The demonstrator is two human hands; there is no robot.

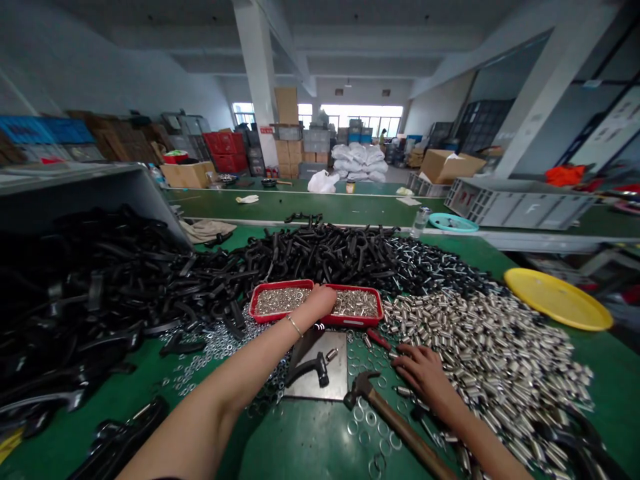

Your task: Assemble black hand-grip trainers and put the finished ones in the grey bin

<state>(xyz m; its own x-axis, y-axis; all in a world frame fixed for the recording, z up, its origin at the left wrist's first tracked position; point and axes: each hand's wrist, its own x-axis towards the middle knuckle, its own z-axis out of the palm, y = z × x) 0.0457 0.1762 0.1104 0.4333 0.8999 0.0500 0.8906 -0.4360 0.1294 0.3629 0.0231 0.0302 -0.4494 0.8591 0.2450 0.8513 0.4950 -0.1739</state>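
Note:
My left hand (pixel 324 301) reaches over the middle of the red tray (pixel 357 323), between its two heaps of small metal parts. Its fingers point away from me and are mostly hidden. My right hand (pixel 423 375) lies low at the left edge of a pile of metal springs (pixel 470 333), fingers stretched and slightly apart, tips near a few loose springs. On a metal plate (pixel 320 390) in front of me rest a curved black handle-like part (pixel 313 368) and a single spring (pixel 331 355). A claw hammer (pixel 395 420) with a wooden handle lies left of my right forearm.
Black curved parts (pixel 320 253) are heaped behind the tray and spill from a grey bin (pixel 165 207) at left. Bolts with black heads (pixel 430 263) lie at back right. Loose washers (pixel 370 419) surround the plate. A yellow lid (pixel 557 300) sits at right.

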